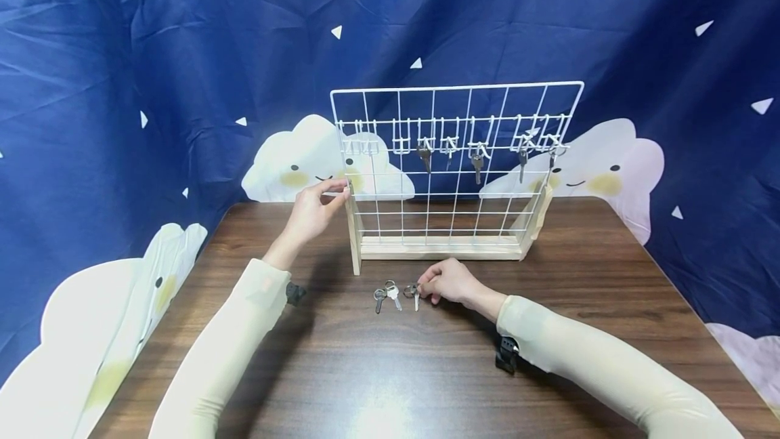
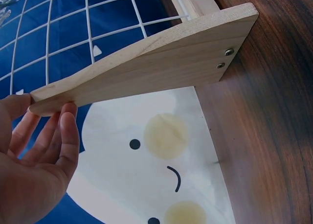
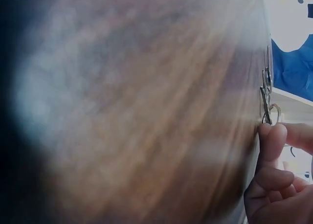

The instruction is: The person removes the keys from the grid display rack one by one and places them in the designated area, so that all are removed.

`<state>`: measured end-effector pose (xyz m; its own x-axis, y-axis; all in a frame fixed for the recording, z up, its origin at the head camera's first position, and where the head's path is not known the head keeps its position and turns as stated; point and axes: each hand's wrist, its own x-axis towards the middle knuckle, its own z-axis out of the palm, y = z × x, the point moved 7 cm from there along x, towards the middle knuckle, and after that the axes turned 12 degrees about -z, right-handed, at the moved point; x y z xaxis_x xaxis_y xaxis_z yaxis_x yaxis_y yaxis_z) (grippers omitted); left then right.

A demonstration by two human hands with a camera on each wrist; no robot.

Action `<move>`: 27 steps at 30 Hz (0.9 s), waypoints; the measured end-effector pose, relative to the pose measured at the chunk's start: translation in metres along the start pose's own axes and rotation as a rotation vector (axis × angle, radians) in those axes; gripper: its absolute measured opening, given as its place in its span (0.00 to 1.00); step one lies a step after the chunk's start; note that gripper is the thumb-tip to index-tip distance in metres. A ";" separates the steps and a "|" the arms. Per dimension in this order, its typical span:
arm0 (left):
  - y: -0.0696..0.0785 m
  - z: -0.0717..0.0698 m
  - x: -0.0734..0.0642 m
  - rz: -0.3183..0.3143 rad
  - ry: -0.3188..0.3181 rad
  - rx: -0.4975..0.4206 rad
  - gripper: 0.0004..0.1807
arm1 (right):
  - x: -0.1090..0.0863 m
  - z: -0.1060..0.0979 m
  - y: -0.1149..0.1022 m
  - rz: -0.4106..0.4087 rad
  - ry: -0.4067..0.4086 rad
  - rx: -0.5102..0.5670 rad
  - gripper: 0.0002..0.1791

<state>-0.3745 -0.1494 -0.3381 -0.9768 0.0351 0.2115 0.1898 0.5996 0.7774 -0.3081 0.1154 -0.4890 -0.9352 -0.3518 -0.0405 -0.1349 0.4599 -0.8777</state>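
A key (image 1: 417,302) lies on the table (image 1: 329,358) before the rack (image 1: 453,195), its long axis running toward the person; the right hand (image 1: 451,282), nearer and just right, pinches its far end (the left hand (image 1: 313,210) pinches the rack's side).

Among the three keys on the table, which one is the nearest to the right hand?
The rightmost key: the right hand touches it; the middle key and leftmost key lie apart, farther left.

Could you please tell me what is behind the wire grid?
A blue curtain with pale clouds and some tabletop show through the wire grid; what lies behind its wooden base is covered.
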 end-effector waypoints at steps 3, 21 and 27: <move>0.000 0.000 0.000 -0.003 0.002 0.009 0.19 | 0.000 -0.002 0.000 -0.004 0.004 -0.032 0.04; 0.000 -0.001 0.002 0.012 0.006 -0.011 0.18 | -0.001 -0.010 0.000 -0.014 0.009 -0.070 0.05; 0.000 0.000 0.002 0.016 0.003 -0.010 0.18 | -0.001 -0.012 -0.001 -0.027 0.003 -0.027 0.06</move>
<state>-0.3763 -0.1499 -0.3378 -0.9733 0.0419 0.2257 0.2063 0.5911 0.7798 -0.3106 0.1253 -0.4823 -0.9322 -0.3616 -0.0153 -0.1690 0.4724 -0.8651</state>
